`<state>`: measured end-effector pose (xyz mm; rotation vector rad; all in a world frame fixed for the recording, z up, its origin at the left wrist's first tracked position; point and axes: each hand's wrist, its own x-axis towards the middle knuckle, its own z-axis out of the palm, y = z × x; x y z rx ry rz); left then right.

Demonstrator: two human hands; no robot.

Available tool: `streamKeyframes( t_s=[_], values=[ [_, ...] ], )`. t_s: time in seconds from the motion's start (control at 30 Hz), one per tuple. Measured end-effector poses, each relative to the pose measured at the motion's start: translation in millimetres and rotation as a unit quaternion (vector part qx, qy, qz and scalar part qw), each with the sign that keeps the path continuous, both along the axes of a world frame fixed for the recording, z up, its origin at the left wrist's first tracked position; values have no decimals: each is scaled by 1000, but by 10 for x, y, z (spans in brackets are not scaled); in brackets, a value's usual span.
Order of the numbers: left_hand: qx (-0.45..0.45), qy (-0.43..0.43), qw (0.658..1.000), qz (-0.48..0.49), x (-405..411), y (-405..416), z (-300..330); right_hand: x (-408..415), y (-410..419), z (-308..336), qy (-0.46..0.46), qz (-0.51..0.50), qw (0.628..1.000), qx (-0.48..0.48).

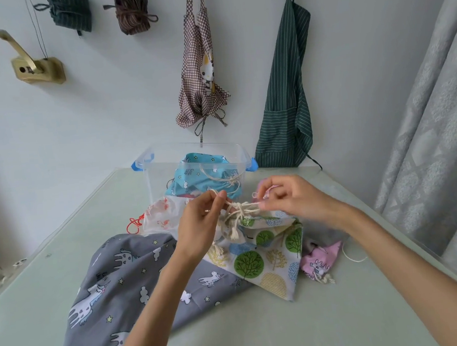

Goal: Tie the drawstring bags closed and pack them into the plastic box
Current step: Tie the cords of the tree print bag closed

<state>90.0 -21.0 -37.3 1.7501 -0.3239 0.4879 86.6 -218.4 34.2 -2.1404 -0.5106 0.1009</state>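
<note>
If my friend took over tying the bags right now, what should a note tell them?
Left hand and right hand each pinch the cream cotton drawstring of the tree-print cloth bag, knot half tied.
Done: the blue star-print bag lies tied in the clear plastic box.
Left: finish this knot, then do the grey unicorn bag, the white flamingo bag and the small pink bag.

Pale green table (265, 336), clear plastic box (192, 159), grey unicorn bag (115, 284), tree-print bag (269, 261), pink bag (318, 261), white flamingo bag (161, 215)

Left hand (199, 226) and right hand (288, 197): bare, no rings, no watch. Both forearms bare; no sleeve in view.
</note>
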Motion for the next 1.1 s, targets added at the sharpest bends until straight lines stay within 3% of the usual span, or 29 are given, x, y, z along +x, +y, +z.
streamKeyframes(
  t_s=[0.07, 0.13, 0.3, 0.53, 0.63, 0.73, 0.77, 0.87, 0.93, 1.0, 1.03, 1.1],
  values=[
    [10, 6, 1000, -6, -1, -6, -8, 31, -35, 91, -105, -22, 978, -181],
    [21, 13, 999, -23, -12, -45, -16, 45, -41, 151, -170, -66, 945, -272],
    [17, 8, 1000, -16, -31, -56, -6, 62, -28, 79, -37, -50, 985, -161],
    [-9, -1, 999, -51, -64, -62, 25, 109, 17, -157, 57, -11, 995, -83],
    [14, 12, 998, -56, -51, -47, -3, 121, 2, -133, -19, -63, 994, -87],
    [35, 16, 998, -58, -50, -112, -32, 144, 74, -141, -200, -110, 948, -220],
    [33, 10, 998, -51, -47, -132, -40, 143, 118, -150, -215, -118, 946, -213],
    [-24, -7, 999, -22, -25, -146, -53, 125, 181, -153, -86, -151, 985, 11],
    [-64, -5, 998, -10, -19, -123, -44, 109, 160, -138, 40, -159, 974, 158],
    [-63, 4, 998, -2, -27, -105, -41, 92, 120, -123, 87, -158, 968, 176],
    [-42, 9, 999, 7, -30, -103, -49, 74, 114, -120, 56, -162, 974, 146],
    [15, 21, 999, 34, -35, -109, -66, 32, 132, -117, -134, -188, 972, 34]
  ],
)
